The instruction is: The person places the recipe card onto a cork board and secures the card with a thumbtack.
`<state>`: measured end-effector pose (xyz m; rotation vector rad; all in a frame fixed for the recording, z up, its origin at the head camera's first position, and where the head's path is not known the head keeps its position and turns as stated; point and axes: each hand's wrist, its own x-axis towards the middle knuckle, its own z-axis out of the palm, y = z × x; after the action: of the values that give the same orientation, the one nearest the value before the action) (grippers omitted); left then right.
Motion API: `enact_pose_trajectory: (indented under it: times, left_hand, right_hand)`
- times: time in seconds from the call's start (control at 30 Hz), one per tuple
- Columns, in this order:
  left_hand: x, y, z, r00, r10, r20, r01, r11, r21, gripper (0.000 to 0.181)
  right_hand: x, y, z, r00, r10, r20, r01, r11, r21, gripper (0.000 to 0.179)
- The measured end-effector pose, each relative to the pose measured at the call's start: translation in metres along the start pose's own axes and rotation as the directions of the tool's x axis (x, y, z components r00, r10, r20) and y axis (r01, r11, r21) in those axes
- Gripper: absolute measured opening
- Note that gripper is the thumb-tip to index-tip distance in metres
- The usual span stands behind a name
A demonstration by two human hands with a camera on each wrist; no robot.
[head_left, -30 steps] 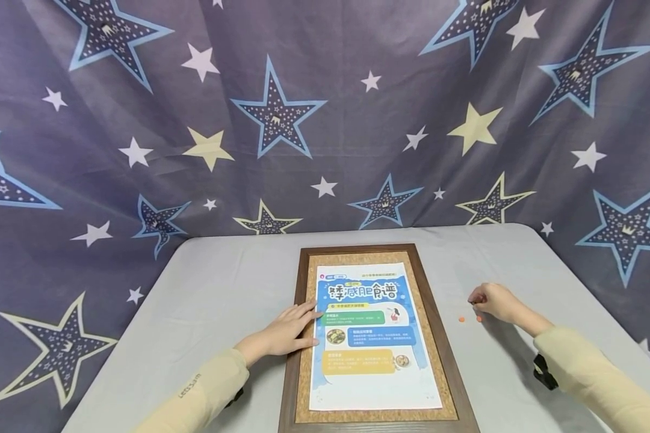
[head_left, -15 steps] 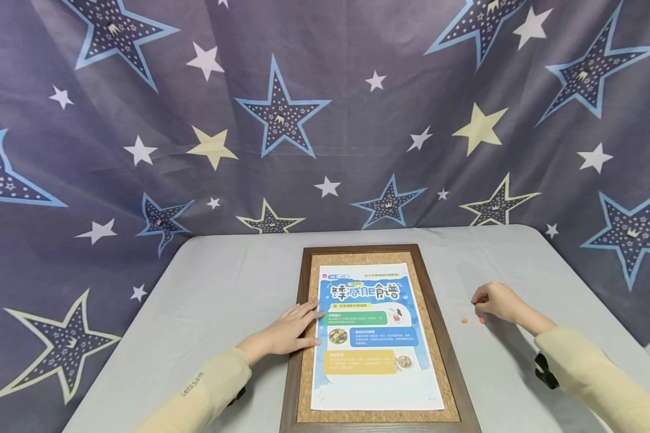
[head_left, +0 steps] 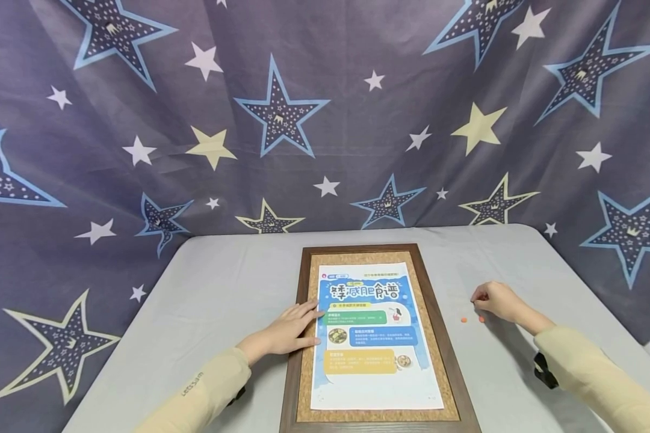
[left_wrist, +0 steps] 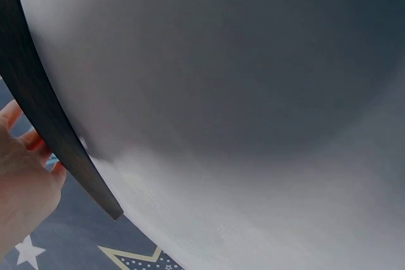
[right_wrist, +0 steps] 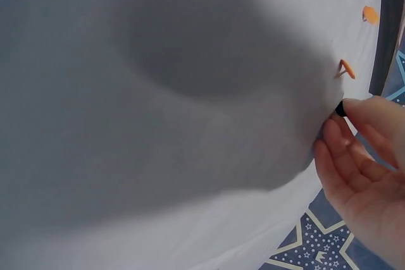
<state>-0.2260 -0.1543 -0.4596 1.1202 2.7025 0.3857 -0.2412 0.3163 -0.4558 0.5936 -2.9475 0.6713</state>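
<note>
My left hand (head_left: 286,329) rests with extended fingers across the left side of a cork board (head_left: 376,415) in a dark wooden frame (head_left: 439,328). Its fingertips lie at the left edge of a printed paper poster (head_left: 379,391) on the cork. In the left wrist view that hand (left_wrist: 28,184) is partly behind the frame's edge. Right of the board, my right hand (head_left: 498,302) is low over the table. The right wrist view shows thumb and fingers pinching a small black thumbtack (right_wrist: 340,109), its pin hidden. Two orange thumbtacks (head_left: 463,320) lie close by.
A light grey cloth covers the table (head_left: 227,270). Behind it hangs a dark purple-grey curtain (head_left: 336,150) with a star pattern. In the right wrist view, the board's dark frame (right_wrist: 389,30) stands just beyond the orange thumbtacks.
The head view has shifted slightly. My left hand stays on the board; the right stays by the orange thumbtacks, its dark thumbtack now less visible between the fingers.
</note>
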Motion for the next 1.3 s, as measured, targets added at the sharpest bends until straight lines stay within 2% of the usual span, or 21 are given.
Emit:
enact_pose_trajectory:
  times: [0.17, 0.47, 0.77, 1.3]
  left_hand:
    - [0.0, 0.0, 0.0, 1.0, 0.002, -0.006, -0.002, 1.0, 0.0, 0.061]
    - [-0.001, 0.001, -0.001, 1.0, -0.009, 0.003, 0.009, 1.0, 0.01, 0.062]
    - [-0.001, 0.001, -0.001, 1.0, -0.012, 0.006, 0.012, 1.0, 0.002, 0.062]
    - [-0.001, 0.001, -0.001, 1.0, -0.012, 0.004, 0.012, 1.0, 0.001, 0.061]
  right_hand:
    - [0.002, -0.005, -0.001, 1.0, -0.011, -0.002, 0.011, 0.999, -0.045, 0.009]
    - [0.014, -0.012, -0.001, 0.998, -0.062, -0.028, 0.062, 0.998, 0.008, 0.01]
    - [0.028, -0.022, 0.0, 0.996, -0.061, -0.06, 0.064, 0.997, 0.036, 0.006]
    - [0.049, -0.041, 0.0, 0.997, -0.062, -0.053, 0.067, 0.992, 0.11, 0.011]
